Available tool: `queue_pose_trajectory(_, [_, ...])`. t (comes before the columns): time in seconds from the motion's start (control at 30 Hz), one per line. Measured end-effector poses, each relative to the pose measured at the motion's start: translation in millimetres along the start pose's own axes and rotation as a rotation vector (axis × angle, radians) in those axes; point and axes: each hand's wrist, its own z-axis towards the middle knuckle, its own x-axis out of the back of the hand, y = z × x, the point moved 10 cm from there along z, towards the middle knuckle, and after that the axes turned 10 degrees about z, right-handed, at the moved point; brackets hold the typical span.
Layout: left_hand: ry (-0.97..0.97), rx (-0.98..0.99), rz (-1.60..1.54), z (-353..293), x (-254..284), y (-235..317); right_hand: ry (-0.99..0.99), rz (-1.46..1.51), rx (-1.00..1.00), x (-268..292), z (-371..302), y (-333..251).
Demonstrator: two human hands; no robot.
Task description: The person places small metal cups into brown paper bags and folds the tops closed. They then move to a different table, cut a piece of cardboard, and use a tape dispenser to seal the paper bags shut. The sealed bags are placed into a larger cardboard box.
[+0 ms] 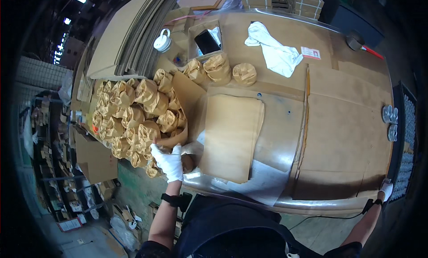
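white-gloved left hand point(168, 162), digits apart, sat beside brown paper-wrapped rounded bundles point(133, 117) at eleven o'clock.
tan rectangular paper sheets point(229, 137) lay at two; at three was the white-gloved right hand point(387, 189), its grip impossible to tell.

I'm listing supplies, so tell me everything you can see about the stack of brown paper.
The brown paper stack is a low pile of plain tan, roughly rectangular sheets, matte-looking. It lies flat near the middle of the table, longer from near to far than across. Sheets sit slightly askew, layered edges showing at the right. The left hand and right hand are off it.
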Motion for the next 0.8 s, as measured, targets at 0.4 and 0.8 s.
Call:
queue_pose_trajectory(0.4, [-0.712,-1.03,-0.193,-140,-40,152,0.117,0.012,0.28,52,-119,-150])
queue_pose_trajectory(0.8, [-0.735,-1.19,-0.597,-173,-37,132,0.103,-0.1,0.777,66,-411,-425])
